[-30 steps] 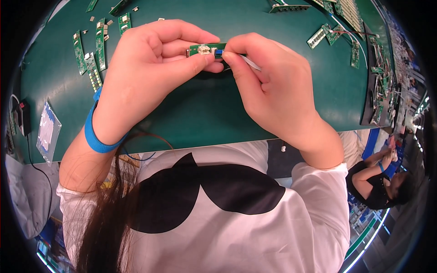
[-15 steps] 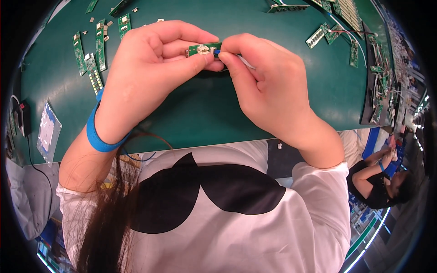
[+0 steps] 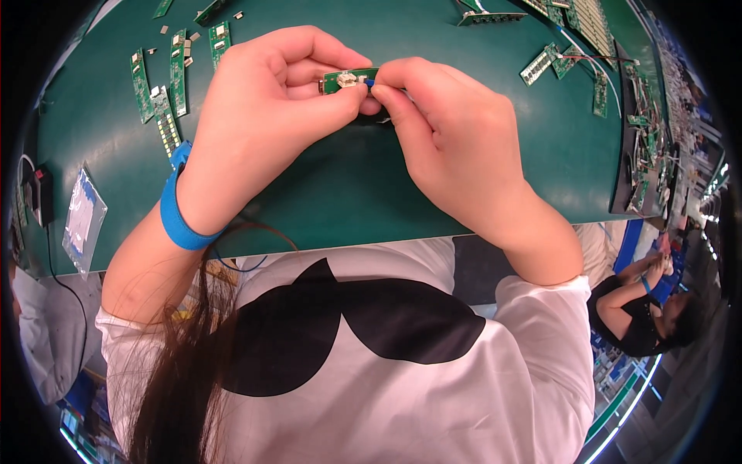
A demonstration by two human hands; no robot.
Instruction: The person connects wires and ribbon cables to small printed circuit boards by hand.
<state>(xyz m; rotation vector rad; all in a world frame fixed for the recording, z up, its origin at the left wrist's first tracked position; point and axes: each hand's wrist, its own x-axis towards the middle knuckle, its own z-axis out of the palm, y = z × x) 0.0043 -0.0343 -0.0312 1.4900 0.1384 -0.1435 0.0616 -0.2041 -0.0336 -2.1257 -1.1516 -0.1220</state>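
Observation:
A small green circuit board [image 3: 335,82] with a white connector [image 3: 346,80] on it is held above the table. My left hand [image 3: 270,100], a blue wrist strap [image 3: 185,216] on its wrist, grips the board between thumb and fingers. At the board's right end, my right hand [image 3: 448,131] pinches a tiny blue piece [image 3: 370,83] between thumb and forefinger. Its kind is too small to tell, and the fingertips partly cover it. That end of the board is partly hidden by my fingers.
Narrow green boards [image 3: 178,73] and small loose pieces lie at the far left on the green table [image 3: 371,185]. A clear plastic bag [image 3: 83,220] lies near the left edge. Wired boards [image 3: 539,65] lie at right, beside a black tray [image 3: 630,170]. A person [image 3: 645,309] sits beyond.
My left hand and the board have shifted slightly to the right. The white cable seen under my right hand before is now out of sight. Both hands keep their grip.

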